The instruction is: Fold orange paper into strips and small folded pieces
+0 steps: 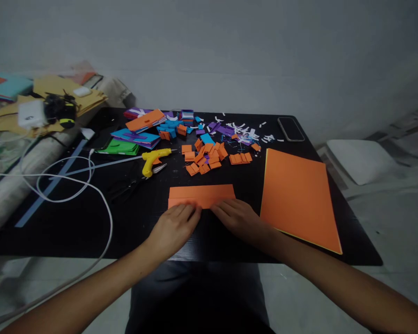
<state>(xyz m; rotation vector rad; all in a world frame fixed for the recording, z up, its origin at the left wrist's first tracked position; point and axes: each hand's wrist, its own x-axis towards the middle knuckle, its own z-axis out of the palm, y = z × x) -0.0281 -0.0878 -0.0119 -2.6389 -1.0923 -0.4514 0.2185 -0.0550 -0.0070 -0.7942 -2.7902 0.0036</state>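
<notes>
A folded strip of orange paper (202, 191) lies on the black table near its front, with a crease running along its length. My left hand (181, 222) grips the near edge at the left, fingers curled and pressed together. On the right part of the same edge, my right hand (235, 214) holds the paper with its fingers bent over it. My thumbs are mostly hidden. To the right of my right hand lies a stack of large orange sheets (299, 197) with a yellow edge showing beneath.
Small folded orange pieces (209, 155) lie beyond the strip, with white paper scraps (244, 132) behind. A yellow glue gun (153, 160), scissors (125, 188) and folded coloured papers (135, 137) are at left. A white cable (107, 208) loops across the left side. A phone (290, 129) lies back right.
</notes>
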